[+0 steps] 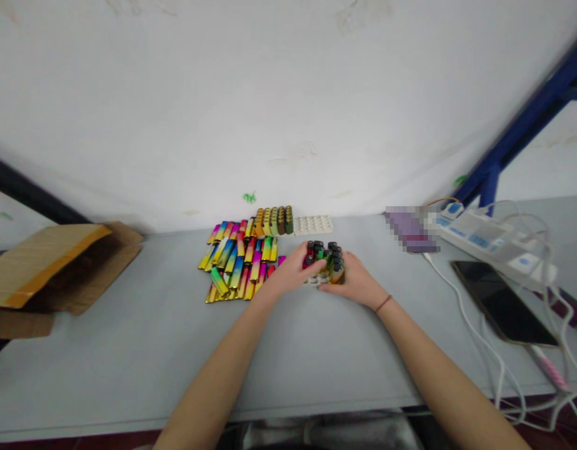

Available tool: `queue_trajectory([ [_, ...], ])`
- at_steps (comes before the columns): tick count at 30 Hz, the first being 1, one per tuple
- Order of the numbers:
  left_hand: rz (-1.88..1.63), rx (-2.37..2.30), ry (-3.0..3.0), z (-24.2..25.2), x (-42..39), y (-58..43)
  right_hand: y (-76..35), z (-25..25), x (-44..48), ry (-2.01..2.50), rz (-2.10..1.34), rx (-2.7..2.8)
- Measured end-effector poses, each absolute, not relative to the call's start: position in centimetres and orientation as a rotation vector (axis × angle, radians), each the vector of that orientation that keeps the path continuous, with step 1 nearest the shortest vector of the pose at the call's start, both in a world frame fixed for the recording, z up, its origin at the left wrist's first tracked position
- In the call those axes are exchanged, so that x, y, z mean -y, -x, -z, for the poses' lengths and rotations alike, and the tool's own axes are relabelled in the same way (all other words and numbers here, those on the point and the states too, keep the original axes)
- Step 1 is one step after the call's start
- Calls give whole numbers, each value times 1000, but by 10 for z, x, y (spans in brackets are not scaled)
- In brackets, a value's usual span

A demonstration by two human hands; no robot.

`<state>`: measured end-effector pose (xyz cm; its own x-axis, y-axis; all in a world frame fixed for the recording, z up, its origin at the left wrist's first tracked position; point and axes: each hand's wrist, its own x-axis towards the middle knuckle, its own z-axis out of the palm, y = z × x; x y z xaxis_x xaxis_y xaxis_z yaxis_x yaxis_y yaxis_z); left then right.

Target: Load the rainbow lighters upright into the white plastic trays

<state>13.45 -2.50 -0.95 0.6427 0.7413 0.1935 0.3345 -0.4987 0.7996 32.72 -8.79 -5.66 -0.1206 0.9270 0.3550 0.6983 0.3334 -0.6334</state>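
Observation:
My left hand (296,270) is wrapped round the left side of a cluster of upright dark-topped tubes (336,257), its thumb reaching across them. Pressed against the right side of the same cluster is my right hand (356,280), fingers curled behind and thumb low in front. The tubes stand in a white tray with round holes (316,279), part of which shows at the front between the hands. Left of my left hand lies a loose pile of shiny tubes (236,265) in gold, pink, blue and green. What exactly the tubes are cannot be made out.
Behind the pile, gold and dark tubes (274,220) stand in rows, beside another white holed tray (312,224). A cardboard box (58,262) lies open at left. At right are a phone (504,303), a blurred-out purple device (412,230), a power strip (494,240) and white cables (461,300).

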Motion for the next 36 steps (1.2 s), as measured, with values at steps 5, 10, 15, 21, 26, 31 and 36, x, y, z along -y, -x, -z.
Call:
queue_trajectory([
  [5,-650,-909,-2118,8,26,-134,-327,61,87,1430,-384,1871],
  [10,-735,-1007,-2084,11,30,-142,-328,58,87,1431,-406,1890],
  [15,-976,-1091,-1902,1,31,-142,-327,54,89,1446,-411,1908],
  [21,-1221,-1250,-1306,-35,-1,-91,-328,59,89,1467,-403,1890],
  [26,-1083,-1458,-1045,-59,-50,-26,-328,60,90,1475,-409,1882],
  [31,-714,-1804,-1211,-57,-104,5,-327,61,90,1502,-404,1883],
  [36,-482,-1885,-1301,-45,-136,0,-326,63,90,1505,-403,1907],
])
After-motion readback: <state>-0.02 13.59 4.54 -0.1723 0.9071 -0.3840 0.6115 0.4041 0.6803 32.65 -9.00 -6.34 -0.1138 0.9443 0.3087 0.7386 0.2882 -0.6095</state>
